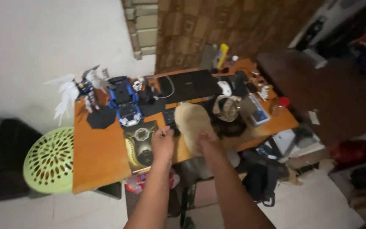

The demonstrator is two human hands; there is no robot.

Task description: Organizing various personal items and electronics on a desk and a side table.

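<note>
Left hand [162, 143]: fingers curled nearly closed, tips pinched at 1 o'clock of the palm against the near-left edge of a tan cap [191, 123]. A small dark item shows at the fingertips; whether it is gripped cannot be told through the blur.

Right hand [207, 138]: fingers bent down over the near rim of the tan cap, at its 6 o'clock. The grip looks like a light clasp on the fabric; how firmly it closes cannot be told.

Tan cap: lies on the orange table [96, 163], crown toward 12 o'clock, between the two hands, touching both. It appears not yet lifted; judged from this, the handling stands at its start, with the cap only just taken at its near edge and everything else on the table untouched.

At 9 o'clock of the left hand: a dark printed box [140, 146], flat on the table, just beside the wrist.

At 12 o'clock of the cap: a black keyboard [170, 115], partly covered by it; beyond, a closed black laptop [189, 85].

At 2 o'clock: a camouflage cap [227, 108].

At 10 o'clock, well apart: a blue and white robot model [126, 104] and a white winged figure [79, 91].

Left of the table, on the floor: a green perforated basket [49, 161].

Under the table: dark bags [261, 174].
</note>
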